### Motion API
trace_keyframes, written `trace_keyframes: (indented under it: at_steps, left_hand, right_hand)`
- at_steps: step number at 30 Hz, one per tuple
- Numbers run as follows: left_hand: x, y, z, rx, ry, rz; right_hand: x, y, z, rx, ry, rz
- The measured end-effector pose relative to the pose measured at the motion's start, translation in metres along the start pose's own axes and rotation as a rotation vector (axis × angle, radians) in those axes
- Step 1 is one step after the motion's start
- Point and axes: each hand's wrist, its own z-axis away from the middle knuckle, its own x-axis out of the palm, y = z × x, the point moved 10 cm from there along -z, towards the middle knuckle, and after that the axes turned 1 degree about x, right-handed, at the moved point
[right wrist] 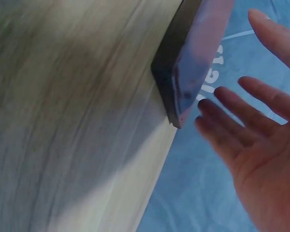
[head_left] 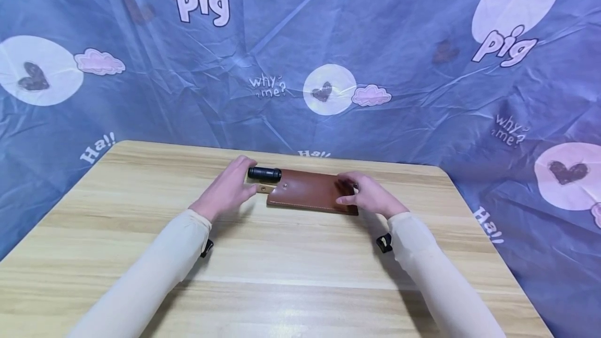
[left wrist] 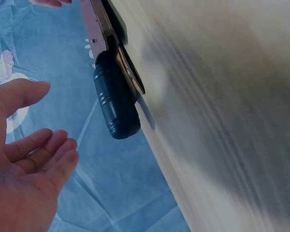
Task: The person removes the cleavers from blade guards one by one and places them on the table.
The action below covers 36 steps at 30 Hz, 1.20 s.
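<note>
A cleaver with a ribbed black handle (head_left: 264,173) lies on the wooden table in a brown leather sheath (head_left: 310,192). The handle points left, and a tan strap with a snap (head_left: 264,189) juts out beside it. My left hand (head_left: 225,186) hovers by the handle's end, fingers spread; the left wrist view shows a gap between its fingertips and the handle (left wrist: 115,99). Over the sheath's right end is my right hand (head_left: 368,194), its fingers loosely spread. In the right wrist view those fingers hold nothing, close to the sheath's corner (right wrist: 198,58).
The light wooden table (head_left: 281,275) has rounded far corners. Its far edge runs just behind the sheath. A blue printed cloth (head_left: 413,67) hangs behind the table and along its sides. A black wrist strap piece (head_left: 384,243) shows under the right sleeve.
</note>
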Motion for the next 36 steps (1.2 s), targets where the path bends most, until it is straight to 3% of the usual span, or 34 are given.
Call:
trace_keyframes:
  at_steps: [5,8,20,36]
  left_hand:
    - [0.006,-0.003,-0.016,0.02,-0.021,0.007]
    - [0.009,-0.008,-0.024,-0.004,-0.047,0.031]
    - [0.031,-0.031,-0.04,-0.099,-0.154,0.096]
    - [0.041,-0.039,-0.06,-0.063,-0.226,0.068]
  right_hand:
    - [-0.001,0.004,-0.004,0.012,-0.007,-0.057]
    - [-0.001,0.006,-0.006,0.019,-0.014,-0.081]
    - [0.013,0.02,-0.014,0.081,-0.126,0.001]
    - [0.018,0.024,-0.019,0.082,-0.147,0.033]
